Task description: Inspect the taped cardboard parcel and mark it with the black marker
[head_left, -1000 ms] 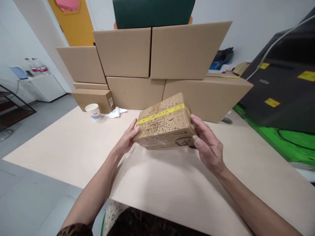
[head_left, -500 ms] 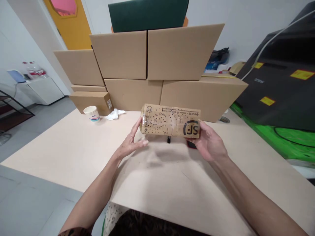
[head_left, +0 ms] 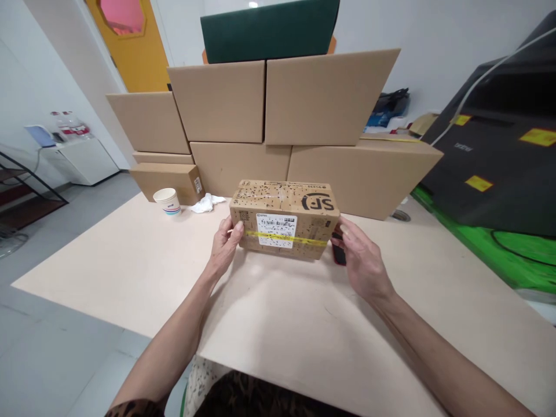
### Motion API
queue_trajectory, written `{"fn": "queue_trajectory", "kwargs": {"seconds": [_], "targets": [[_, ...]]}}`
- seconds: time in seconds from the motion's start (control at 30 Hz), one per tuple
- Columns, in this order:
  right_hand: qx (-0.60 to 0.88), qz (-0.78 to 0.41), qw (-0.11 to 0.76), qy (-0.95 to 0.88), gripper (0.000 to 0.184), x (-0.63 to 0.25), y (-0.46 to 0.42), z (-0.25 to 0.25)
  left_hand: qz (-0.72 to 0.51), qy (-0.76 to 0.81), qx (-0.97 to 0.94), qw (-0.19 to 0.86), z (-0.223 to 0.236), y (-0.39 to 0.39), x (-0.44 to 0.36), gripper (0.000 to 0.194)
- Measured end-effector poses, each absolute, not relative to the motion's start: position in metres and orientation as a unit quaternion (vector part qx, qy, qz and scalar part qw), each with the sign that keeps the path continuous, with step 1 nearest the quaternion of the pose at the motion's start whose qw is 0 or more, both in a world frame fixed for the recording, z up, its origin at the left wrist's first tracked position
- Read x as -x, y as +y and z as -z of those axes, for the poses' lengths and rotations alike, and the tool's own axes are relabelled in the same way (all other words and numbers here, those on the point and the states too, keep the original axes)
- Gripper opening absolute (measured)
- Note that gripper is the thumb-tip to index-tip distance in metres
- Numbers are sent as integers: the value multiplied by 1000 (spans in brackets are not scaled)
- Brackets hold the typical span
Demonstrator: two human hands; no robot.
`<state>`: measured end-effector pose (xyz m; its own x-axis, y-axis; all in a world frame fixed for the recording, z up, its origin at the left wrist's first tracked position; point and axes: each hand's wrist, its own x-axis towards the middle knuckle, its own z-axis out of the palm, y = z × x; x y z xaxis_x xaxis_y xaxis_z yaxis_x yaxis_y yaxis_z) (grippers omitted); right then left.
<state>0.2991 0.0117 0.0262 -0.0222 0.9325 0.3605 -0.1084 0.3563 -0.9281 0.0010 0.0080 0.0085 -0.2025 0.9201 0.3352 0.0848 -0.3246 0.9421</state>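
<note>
Between my hands is a brown cardboard parcel box (head_left: 313,234) with SF lettering on top. Its near side carries a white shipping label (head_left: 277,227) and a strip of yellow tape (head_left: 304,240). My left hand (head_left: 226,246) grips the box's left end, thumb toward the front. At the right end, my right hand (head_left: 365,258) holds the corner with its fingertips. The box tilts slightly; whether its underside touches the table cannot be seen. A dark phone-like object with a red edge (head_left: 339,255) lies beside my right fingers, partly hidden.
Large cardboard boxes (head_left: 243,168) stand stacked along the table's back, a dark green box (head_left: 269,32) on top. A paper cup (head_left: 167,201) and crumpled tissue (head_left: 207,202) sit at the back left. A black case (head_left: 490,150) and green surface (head_left: 469,237) are at right.
The parcel box has turned and come lower, so its labelled side now faces me and the SF side faces up. My left hand has closed on its left end.
</note>
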Motion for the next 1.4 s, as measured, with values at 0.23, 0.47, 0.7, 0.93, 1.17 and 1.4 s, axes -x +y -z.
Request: {"fn": "queue_trajectory", "kwargs": {"seconds": [0.23,0.47,0.7,0.93,1.17,1.4], "targets": [[381,-401,607,-571,53,-305,13,-28,-595,501,-547,310,-7,10,0,52],[373,-387,602,-591,46,-307,3,-34,-593,530,-417,440,-7,8,-6,60],[377,-405,593,-584,52,-307,10,-30,-585,528,-459,411,-3,12,-3,63],[363,-475,624,-504,48,-302,24,-24,-592,502,-511,369,0,14,0,58],[339,-528,597,-500,41,-297,38,-16,-579,420,-539,445,-2,9,-3,67],[320,-581,610,-434,31,-297,40,-20,-571,382,-550,476,-1,11,1,68]]}}
